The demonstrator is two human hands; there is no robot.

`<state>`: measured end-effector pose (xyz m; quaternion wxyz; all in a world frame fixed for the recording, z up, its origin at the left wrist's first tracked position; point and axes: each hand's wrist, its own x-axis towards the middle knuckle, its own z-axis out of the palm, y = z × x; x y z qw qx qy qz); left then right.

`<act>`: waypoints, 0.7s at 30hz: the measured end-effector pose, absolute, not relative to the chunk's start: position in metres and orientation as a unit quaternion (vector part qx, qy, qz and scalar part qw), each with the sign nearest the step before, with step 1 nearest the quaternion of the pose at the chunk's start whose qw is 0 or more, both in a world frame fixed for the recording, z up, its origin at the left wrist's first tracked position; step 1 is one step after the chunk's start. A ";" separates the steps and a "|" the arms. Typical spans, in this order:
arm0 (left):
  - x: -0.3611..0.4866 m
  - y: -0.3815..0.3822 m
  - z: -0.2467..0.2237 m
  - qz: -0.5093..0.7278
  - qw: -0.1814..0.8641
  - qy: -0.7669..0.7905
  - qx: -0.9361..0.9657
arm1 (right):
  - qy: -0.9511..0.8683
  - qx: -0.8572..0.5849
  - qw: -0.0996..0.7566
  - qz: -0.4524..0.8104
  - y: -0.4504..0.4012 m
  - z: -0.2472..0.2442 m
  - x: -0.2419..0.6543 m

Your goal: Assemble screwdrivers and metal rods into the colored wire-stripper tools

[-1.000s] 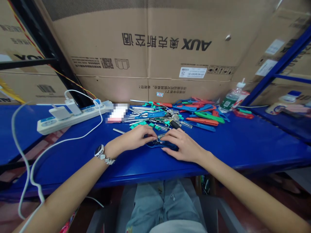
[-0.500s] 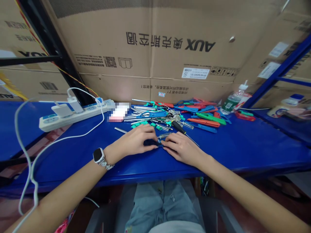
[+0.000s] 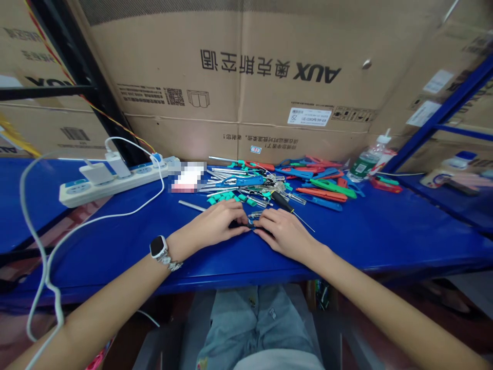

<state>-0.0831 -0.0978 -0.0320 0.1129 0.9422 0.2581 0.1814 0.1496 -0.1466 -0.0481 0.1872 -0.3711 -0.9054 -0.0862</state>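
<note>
My left hand (image 3: 225,222) and my right hand (image 3: 287,232) meet near the middle of the blue tabletop (image 3: 239,262), fingertips almost touching. Both pinch a small dark blue piece (image 3: 251,225), mostly hidden by the fingers, so its kind is unclear. Just beyond the fingertips lies a small clear part (image 3: 254,215). A screwdriver with a black handle (image 3: 282,201) rests past my right hand, its shaft pointing toward me. Behind my left hand are small teal pieces (image 3: 220,197) and a loose metal rod (image 3: 191,206).
Metal rods (image 3: 225,171) and a blue plastic handle (image 3: 242,181) lie heaped at the back, beside red, green and blue plastic handles (image 3: 321,194). A power strip (image 3: 82,193) with white cables stands left, a bottle (image 3: 362,165) right. A large cardboard box (image 3: 250,103) stands behind.
The fingers of both hands have shifted slightly around the dark blue piece, and less of it shows now. The heap looks unchanged.
</note>
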 end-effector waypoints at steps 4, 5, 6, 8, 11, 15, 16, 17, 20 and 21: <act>-0.085 -0.093 -0.033 0.193 0.120 0.283 0.932 | -0.919 -0.348 0.164 -0.089 -0.131 -0.041 0.149; -0.086 -0.091 -0.033 0.195 0.127 0.287 0.929 | -0.921 -0.344 0.157 -0.091 -0.128 -0.040 0.149; -0.087 -0.089 -0.033 0.197 0.137 0.289 0.927 | -0.923 -0.342 0.151 -0.091 -0.125 -0.039 0.148; -0.090 -0.084 -0.034 0.200 0.161 0.286 0.923 | -0.925 -0.340 0.147 -0.089 -0.122 -0.040 0.146; -0.095 -0.076 -0.037 0.203 0.190 0.274 0.921 | -0.922 -0.340 0.165 -0.085 -0.123 -0.044 0.146; -0.098 -0.069 -0.039 0.199 0.215 0.256 0.921 | -0.921 -0.332 0.186 -0.080 -0.126 -0.049 0.148; -0.099 -0.068 -0.039 0.199 0.214 0.252 0.923 | -0.921 -0.331 0.188 -0.078 -0.127 -0.049 0.148; -0.099 -0.068 -0.039 0.199 0.206 0.248 0.926 | -0.922 -0.330 0.189 -0.079 -0.128 -0.049 0.148; -0.099 -0.070 -0.039 0.200 0.152 0.235 0.939 | -0.922 -0.330 0.181 -0.093 -0.129 -0.047 0.148; -0.099 -0.071 -0.038 0.201 0.130 0.228 0.944 | -0.921 -0.331 0.177 -0.101 -0.129 -0.047 0.147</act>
